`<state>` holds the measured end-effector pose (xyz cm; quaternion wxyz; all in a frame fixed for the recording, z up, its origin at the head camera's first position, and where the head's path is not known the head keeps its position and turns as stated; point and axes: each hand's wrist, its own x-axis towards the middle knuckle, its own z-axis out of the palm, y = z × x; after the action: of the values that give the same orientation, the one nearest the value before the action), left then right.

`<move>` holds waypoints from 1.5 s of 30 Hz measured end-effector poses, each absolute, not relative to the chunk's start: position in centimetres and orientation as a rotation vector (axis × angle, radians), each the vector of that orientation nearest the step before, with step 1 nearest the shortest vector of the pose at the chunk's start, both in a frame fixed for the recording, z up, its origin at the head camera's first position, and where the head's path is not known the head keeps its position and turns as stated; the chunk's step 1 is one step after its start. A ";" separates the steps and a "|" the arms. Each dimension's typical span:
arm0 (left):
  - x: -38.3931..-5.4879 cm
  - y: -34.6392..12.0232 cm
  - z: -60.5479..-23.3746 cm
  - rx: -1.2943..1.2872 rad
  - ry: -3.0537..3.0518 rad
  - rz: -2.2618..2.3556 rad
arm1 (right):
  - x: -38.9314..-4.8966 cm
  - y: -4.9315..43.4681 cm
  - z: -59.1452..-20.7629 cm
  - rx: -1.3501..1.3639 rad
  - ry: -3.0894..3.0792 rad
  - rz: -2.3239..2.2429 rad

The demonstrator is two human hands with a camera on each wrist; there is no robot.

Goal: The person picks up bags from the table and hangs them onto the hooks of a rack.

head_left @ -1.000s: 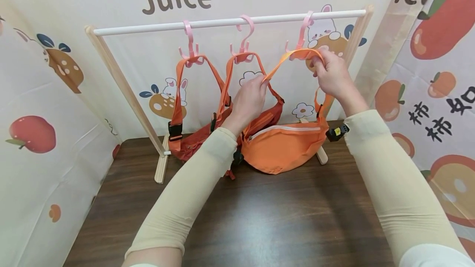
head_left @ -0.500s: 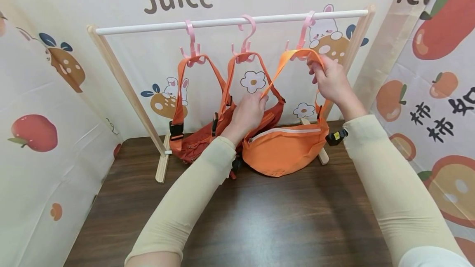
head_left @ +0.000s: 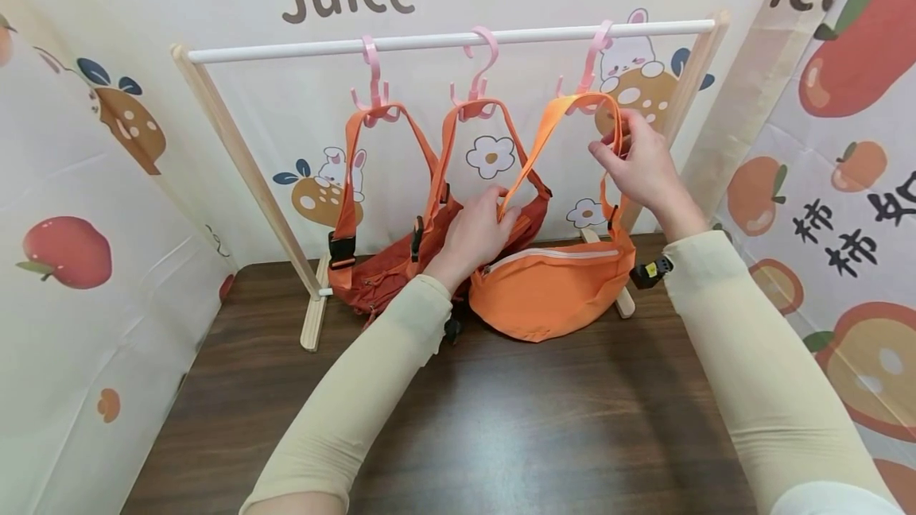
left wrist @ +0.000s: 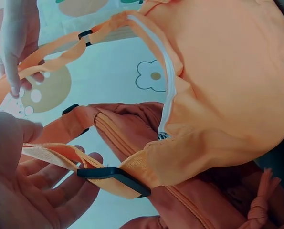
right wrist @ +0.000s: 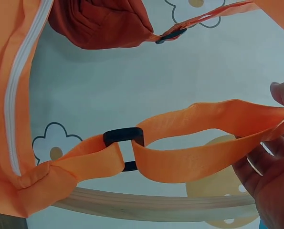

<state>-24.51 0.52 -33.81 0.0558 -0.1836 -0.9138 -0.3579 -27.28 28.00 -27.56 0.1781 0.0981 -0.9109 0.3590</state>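
Note:
A bright orange fanny pack (head_left: 547,292) with a white zipper hangs at the right by its strap (head_left: 547,129), looped over a pink hook (head_left: 590,62). Its lower edge is near or on the table. My left hand (head_left: 478,233) holds the left side of the strap between thumb and fingers, just above a black slider (left wrist: 114,177) in the left wrist view. Higher up, my right hand (head_left: 640,161) has its fingers loosely curled round the strap's right side. In the right wrist view the doubled webbing (right wrist: 194,162) runs from another black slider (right wrist: 124,136) to that hand.
Two darker red-orange fanny packs (head_left: 386,269) hang on pink hooks (head_left: 374,82) to the left, partly behind my left arm. The hooks sit on a white rail (head_left: 429,41) with wooden legs (head_left: 246,169). Printed cloth walls surround the dark wooden table (head_left: 501,420).
My left hand has slid down the strap towards the bag. My right hand has moved slightly lower, and its thumb and fingers have loosened. The bag stays hung on its hook.

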 end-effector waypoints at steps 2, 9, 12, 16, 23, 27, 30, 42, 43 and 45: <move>-24.4 0.4 -34.0 -0.557 -2.776 -1.086 | -27.3 28.0 -27.7 0.283 -2.571 1.023; -23.8 0.1 -34.5 -0.545 -2.798 -1.091 | -26.9 28.2 -28.0 0.276 -2.546 1.104; -23.5 0.0 -34.8 -0.539 -2.795 -1.084 | -26.5 28.2 -28.3 0.287 -2.511 1.122; -23.0 -0.3 -35.0 -0.547 -2.790 -1.064 | -25.8 28.2 -28.9 0.305 -2.475 1.100; -22.2 -0.8 -35.2 -0.536 -2.755 -1.074 | -24.3 28.2 -29.5 0.305 -2.441 1.058; -22.0 -1.3 -35.4 -0.530 -2.737 -1.112 | -23.3 28.3 -29.7 0.309 -2.435 1.027; -21.7 -1.8 -35.5 -0.531 -2.717 -1.132 | -22.7 28.4 -30.0 0.327 -2.421 1.003; -19.9 -3.0 -35.6 -0.611 -2.645 -0.992 | -20.5 27.9 -31.1 0.439 -2.360 0.896; -19.7 -3.1 -35.6 -0.615 -2.639 -0.980 | -20.3 27.8 -31.2 0.457 -2.351 0.888; -19.3 -3.2 -35.5 -0.623 -2.628 -0.964 | -19.9 27.5 -31.5 0.486 -2.342 0.864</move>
<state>-19.30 -3.23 -35.49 0.1363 -0.2153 -0.9078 -0.3330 -19.92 27.51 -31.47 0.2949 0.1827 -0.8799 0.3247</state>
